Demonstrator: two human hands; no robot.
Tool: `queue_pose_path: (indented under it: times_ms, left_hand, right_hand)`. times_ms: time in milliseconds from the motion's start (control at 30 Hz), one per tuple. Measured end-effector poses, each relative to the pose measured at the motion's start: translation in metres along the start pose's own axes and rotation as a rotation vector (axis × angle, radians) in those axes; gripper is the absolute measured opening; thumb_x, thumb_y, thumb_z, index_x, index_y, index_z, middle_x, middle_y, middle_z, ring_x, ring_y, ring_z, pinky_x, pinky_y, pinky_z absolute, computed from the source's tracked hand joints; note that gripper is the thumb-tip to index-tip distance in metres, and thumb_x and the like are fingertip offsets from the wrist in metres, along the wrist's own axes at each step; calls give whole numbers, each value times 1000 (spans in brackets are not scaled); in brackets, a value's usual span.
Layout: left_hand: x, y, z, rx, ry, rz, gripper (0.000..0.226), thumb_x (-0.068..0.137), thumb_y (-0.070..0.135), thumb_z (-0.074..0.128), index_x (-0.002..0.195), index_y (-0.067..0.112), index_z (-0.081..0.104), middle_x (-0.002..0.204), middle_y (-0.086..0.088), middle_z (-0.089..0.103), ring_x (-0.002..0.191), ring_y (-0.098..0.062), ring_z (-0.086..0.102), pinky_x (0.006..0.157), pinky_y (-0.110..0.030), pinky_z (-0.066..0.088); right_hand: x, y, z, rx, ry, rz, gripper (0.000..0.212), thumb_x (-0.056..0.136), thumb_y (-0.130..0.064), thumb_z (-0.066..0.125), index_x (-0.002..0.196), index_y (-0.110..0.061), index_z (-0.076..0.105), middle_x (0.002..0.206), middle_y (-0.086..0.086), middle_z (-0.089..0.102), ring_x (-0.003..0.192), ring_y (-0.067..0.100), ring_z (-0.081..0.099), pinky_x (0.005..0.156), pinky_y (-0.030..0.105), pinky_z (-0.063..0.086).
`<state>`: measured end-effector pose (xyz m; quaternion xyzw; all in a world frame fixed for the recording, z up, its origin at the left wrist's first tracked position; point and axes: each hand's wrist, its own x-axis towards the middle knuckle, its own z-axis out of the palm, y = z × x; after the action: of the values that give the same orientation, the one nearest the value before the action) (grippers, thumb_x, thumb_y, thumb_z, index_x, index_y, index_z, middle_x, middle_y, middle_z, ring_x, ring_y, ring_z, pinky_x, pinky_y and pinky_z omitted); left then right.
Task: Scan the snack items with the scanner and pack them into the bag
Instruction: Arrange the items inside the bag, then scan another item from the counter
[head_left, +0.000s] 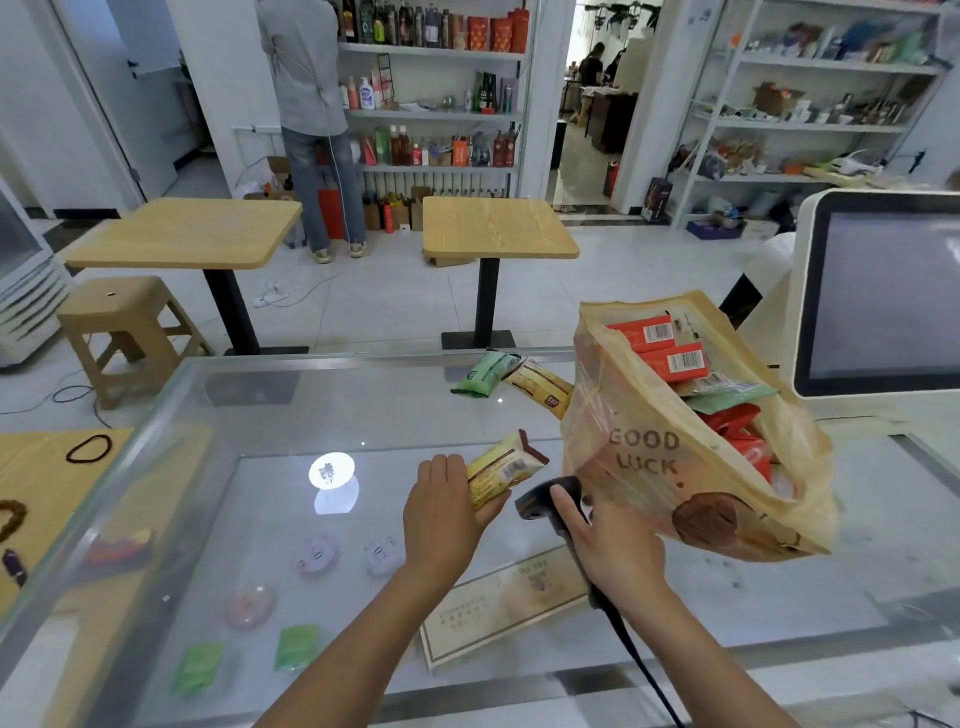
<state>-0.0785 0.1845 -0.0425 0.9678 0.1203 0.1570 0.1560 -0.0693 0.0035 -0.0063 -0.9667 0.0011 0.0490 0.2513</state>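
Nearest, just left of the tan, translucent plastic bag printed "GOOD LUCK" (644, 457), the right hand (608, 545) gripped a black handheld scanner (540, 499). Its fingers were wrapped round the handle, and the scanner's head pointed away from the bag. Further left of the bag, the left hand (447, 514) held a yellow-and-brown foil snack packet (506, 470). The fingers were pressed together and curled over the packet's near end, with the thumb under it. Most of the packet stuck out past the fingertips toward the bag, barcode side up, close to the scanner's head but apart from it. The bag stood on the glass display counter (311, 405), tilted with its mouth gaping open, and held orange barcoded boxes (654, 332) and red and green packets. On the counter beyond, a pale green snack packet (483, 374) and a yellow snack packet (543, 387) lay side by side. The yellow one touched the bag's left side. Right of the bag and behind it stood a white-framed monitor (883, 296), its screen dark.
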Motion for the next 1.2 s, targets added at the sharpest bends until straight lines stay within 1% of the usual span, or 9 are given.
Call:
queue_pose_path:
  times_ms: [67, 167, 333, 467, 667, 767, 867, 967, 1200]
  left_hand:
    - [4, 24, -8, -11, 177, 136, 55, 67, 57, 74, 93, 14, 50, 87, -1, 52, 77, -17, 48, 56, -23, 36]
    - [10, 72, -21, -65, 355, 321, 56, 58, 51, 76, 88, 13, 48, 81, -3, 52, 72, -19, 48, 55, -24, 37]
    - [23, 140, -36, -254, 315, 394, 66, 71, 60, 63, 115, 14, 47, 111, -8, 47, 101, -22, 42, 80, -29, 44]
    - [36, 173, -46, -666, 50, 171, 61, 83, 61, 51, 135, 35, 32, 123, 2, 27, 121, -20, 28, 91, -31, 39]
    - [62, 194, -20, -410, -243, 1, 52, 91, 64, 32, 138, 43, 32, 122, -4, 51, 110, -24, 53, 71, -32, 43]
    - [65, 202, -17, -508, -184, -74, 36, 93, 51, 45, 112, 25, 62, 109, 3, 60, 98, -15, 58, 75, -29, 47]
    - [64, 209, -26, -688, -62, -134, 12, 92, 16, 55, 97, 19, 66, 106, 0, 61, 88, -5, 54, 65, -7, 36]
    - [62, 211, -36, -771, 7, -176, 22, 87, 1, 52, 93, 18, 66, 107, 0, 60, 85, 0, 50, 62, 1, 36]
    - [61, 202, -41, -660, -18, -327, 41, 84, 4, 57, 120, 23, 59, 133, -3, 43, 109, -17, 50, 81, -24, 45]
  right_hand:
    - [-8, -11, -21, 198, 108, -146, 46, 90, -64, 31, 102, -28, 57, 86, -11, 64, 81, 6, 63, 64, 22, 44]
    - [-8, -23, -60, 852, -94, -23, 30, 96, -41, 47, 100, -15, 63, 80, -2, 71, 66, 11, 69, 67, 27, 59]
    - [6, 11, -114, 1085, 122, 84, 15, 88, -34, 64, 93, -20, 67, 82, -5, 74, 74, 8, 72, 61, 21, 55]
    - [33, 53, -148, 1111, 377, 212, 48, 81, -50, 66, 117, -19, 60, 101, -1, 70, 91, 16, 67, 76, 33, 55]
    - [78, 85, -158, 1101, 283, 206, 30, 85, -36, 68, 108, -18, 62, 93, -1, 71, 80, 13, 71, 72, 30, 55]
    - [87, 97, -161, 1171, 170, 129, 15, 87, -31, 67, 95, -19, 64, 90, 3, 75, 81, 18, 74, 76, 32, 58]
    - [87, 99, -156, 1135, 14, 23, 21, 86, -27, 67, 103, -16, 65, 90, 5, 76, 83, 19, 74, 76, 32, 59]
    - [86, 89, -145, 990, -235, 6, 32, 85, -27, 70, 111, -11, 65, 92, 6, 76, 82, 20, 74, 68, 28, 59]
    - [99, 95, -156, 488, -15, -19, 69, 64, -70, 67, 112, -26, 40, 92, -2, 62, 81, 17, 67, 73, 42, 58]
